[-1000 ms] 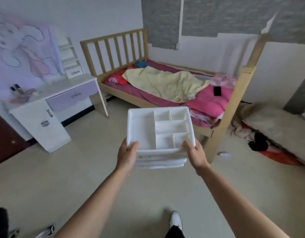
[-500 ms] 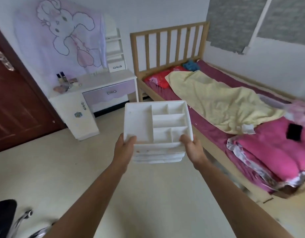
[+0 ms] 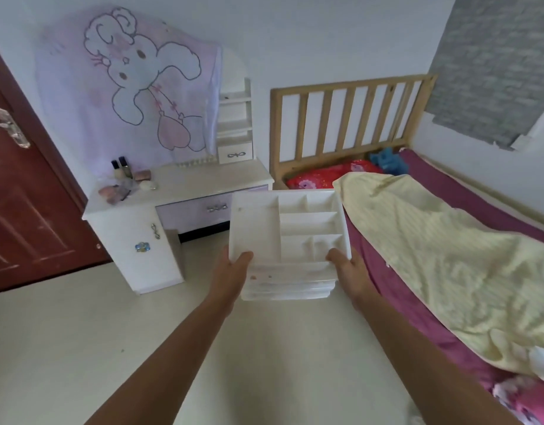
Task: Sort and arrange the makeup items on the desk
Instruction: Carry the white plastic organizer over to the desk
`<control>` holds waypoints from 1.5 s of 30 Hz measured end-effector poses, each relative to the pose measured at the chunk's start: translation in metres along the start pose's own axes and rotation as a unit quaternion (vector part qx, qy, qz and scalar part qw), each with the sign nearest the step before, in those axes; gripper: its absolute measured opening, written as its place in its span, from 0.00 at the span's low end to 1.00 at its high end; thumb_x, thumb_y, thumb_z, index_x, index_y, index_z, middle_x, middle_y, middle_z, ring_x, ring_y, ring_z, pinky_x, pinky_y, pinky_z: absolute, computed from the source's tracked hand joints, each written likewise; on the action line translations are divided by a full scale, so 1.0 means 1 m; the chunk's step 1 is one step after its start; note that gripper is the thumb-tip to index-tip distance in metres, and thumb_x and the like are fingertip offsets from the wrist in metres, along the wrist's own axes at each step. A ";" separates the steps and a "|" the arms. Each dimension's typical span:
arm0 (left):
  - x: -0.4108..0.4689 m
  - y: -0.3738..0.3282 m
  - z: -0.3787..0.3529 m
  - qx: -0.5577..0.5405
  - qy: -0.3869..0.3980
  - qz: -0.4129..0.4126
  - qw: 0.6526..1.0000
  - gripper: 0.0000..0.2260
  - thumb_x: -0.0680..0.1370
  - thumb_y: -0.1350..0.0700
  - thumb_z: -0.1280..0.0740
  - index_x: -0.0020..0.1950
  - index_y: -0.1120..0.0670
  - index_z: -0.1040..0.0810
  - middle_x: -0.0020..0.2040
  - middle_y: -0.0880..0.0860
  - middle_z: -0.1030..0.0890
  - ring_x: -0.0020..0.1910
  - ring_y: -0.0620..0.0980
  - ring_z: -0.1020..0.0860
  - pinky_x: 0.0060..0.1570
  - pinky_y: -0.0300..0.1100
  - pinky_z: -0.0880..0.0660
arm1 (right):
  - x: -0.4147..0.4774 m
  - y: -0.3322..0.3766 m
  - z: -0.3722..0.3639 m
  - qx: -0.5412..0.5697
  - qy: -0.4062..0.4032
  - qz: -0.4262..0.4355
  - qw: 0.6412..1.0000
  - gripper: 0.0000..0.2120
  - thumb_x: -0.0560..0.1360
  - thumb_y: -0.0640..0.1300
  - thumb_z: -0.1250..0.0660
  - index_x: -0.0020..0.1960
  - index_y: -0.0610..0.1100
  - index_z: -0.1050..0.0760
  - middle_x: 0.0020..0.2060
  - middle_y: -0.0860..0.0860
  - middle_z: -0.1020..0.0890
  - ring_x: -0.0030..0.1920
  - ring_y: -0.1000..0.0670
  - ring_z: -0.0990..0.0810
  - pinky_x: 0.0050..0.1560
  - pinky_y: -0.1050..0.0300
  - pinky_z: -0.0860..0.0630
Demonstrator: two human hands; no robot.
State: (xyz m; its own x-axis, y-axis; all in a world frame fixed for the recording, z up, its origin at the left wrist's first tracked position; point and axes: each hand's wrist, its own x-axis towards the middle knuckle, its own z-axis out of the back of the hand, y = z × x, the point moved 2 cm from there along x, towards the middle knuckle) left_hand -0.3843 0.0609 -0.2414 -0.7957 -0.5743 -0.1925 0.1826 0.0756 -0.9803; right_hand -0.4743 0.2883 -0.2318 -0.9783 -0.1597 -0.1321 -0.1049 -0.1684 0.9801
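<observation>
Two hands are holding up a box (image 3: 254, 228), left hand (image 3: 234, 271) gripping its left side, right hand (image 3: 348, 271) its right. Makeup (image 3: 126, 179) is sitting on the counter (image 3: 209, 179), well ahead. Next, the box likely needs setting down there.

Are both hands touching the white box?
Touching. The head view shows the left hand gripping the white box at its near left corner and the right hand at its near right, thumbs over the rim.
</observation>
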 end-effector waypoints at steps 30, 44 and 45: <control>0.676 -0.090 -0.067 0.026 -0.122 0.054 0.991 0.12 0.78 0.56 0.35 0.61 0.54 0.25 0.50 0.52 0.20 0.47 0.51 0.21 0.40 0.44 0.26 | 0.700 0.078 -0.260 -0.012 0.120 -0.036 0.992 0.16 0.70 0.44 0.34 0.57 0.48 0.22 0.45 0.50 0.15 0.46 0.49 0.17 0.43 0.59 0.24; 0.877 -0.054 -0.046 0.056 -0.069 0.111 0.990 0.19 0.79 0.57 0.37 0.70 0.51 0.31 0.56 0.50 0.21 0.49 0.45 0.23 0.43 0.38 0.28 | 0.843 0.067 -0.373 -0.027 -0.001 -0.175 0.984 0.07 0.60 0.46 0.36 0.36 0.45 0.27 0.32 0.49 0.28 0.35 0.48 0.30 0.35 0.57 0.33; 0.879 -0.054 -0.049 0.059 -0.070 0.110 0.990 0.19 0.79 0.57 0.37 0.70 0.50 0.31 0.56 0.49 0.22 0.49 0.45 0.23 0.44 0.38 0.28 | 0.848 0.069 -0.374 -0.032 -0.008 -0.173 0.984 0.07 0.61 0.46 0.37 0.36 0.45 0.28 0.32 0.49 0.29 0.34 0.49 0.31 0.34 0.57 0.34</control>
State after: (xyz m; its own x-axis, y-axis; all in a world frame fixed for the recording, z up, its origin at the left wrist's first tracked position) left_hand -1.1219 -0.4085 -0.3599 -0.6433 -0.6624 -0.3838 0.4145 0.1202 -0.9021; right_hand -1.2445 -0.2220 -0.3319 -0.8890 -0.0664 -0.4530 -0.4208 -0.2714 0.8656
